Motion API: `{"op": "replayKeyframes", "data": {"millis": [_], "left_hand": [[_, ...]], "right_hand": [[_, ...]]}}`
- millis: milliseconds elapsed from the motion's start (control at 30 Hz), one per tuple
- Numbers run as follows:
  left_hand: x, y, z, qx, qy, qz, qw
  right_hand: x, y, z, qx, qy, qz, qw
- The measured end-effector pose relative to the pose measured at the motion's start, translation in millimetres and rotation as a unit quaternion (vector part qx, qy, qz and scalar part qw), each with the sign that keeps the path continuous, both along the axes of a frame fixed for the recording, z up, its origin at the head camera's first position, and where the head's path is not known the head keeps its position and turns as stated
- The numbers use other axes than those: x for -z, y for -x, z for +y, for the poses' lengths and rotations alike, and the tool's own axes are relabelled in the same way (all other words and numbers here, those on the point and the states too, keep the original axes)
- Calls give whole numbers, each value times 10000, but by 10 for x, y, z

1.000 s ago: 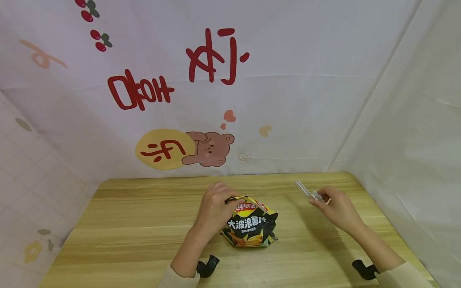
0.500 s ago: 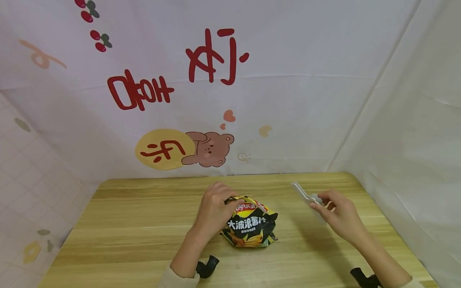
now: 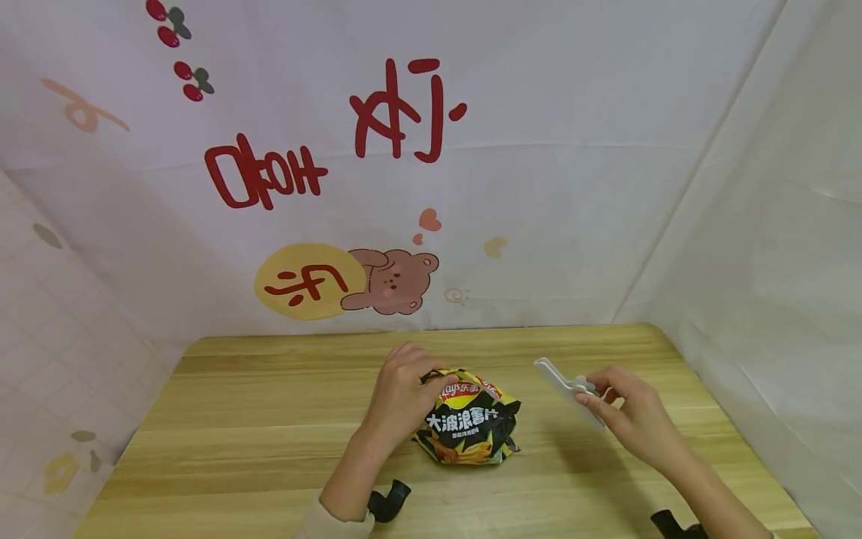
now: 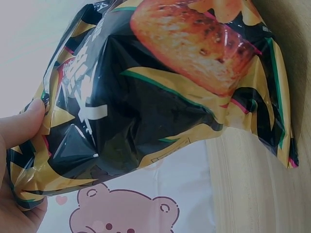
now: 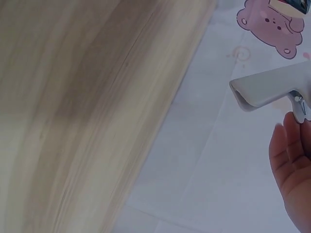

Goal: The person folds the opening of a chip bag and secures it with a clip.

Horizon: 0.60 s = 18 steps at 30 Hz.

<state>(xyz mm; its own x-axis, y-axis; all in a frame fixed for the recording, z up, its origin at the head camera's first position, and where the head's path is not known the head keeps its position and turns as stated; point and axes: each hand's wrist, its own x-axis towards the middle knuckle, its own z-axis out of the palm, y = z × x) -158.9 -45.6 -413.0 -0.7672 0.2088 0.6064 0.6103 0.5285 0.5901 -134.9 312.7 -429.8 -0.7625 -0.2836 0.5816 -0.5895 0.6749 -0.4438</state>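
A black and yellow bag of potato chips (image 3: 471, 430) stands on the wooden table in the head view, its printed front toward me. My left hand (image 3: 402, 389) pinches the bag's upper left edge; the left wrist view has the thumb (image 4: 29, 121) on one side of the bag (image 4: 141, 111) and fingers behind it. To the bag's right, my right hand (image 3: 636, 408) holds a white bag clip (image 3: 554, 376) by its handle between thumb and fingers, above the table. The right wrist view shows the long clip bar (image 5: 267, 86) beyond the fingers (image 5: 284, 153); the thumb is hidden there.
Wood-grain tabletop (image 3: 269, 419) runs back to a white printed cloth (image 3: 552, 187) hanging behind it, with cloth on both sides too. Black curved pieces sit by the left wrist (image 3: 389, 500) and the right wrist (image 3: 673, 526).
The right hand has lowered toward me with the clip, whose tip has shifted left and whose long side has turned into view. The left hand and the bag have stayed in place.
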Motion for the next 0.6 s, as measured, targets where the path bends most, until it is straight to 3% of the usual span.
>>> {"op": "replayKeyframes", "data": {"millis": [200, 600], "left_hand": [[1, 4, -1, -6, 23, 46, 10000], [-4, -3, 5, -33, 15, 23, 10000]], "right_hand": [[0, -34, -30, -288, 79, -158, 9994], [37, -40, -97, -806, 95, -60, 9967]]}}
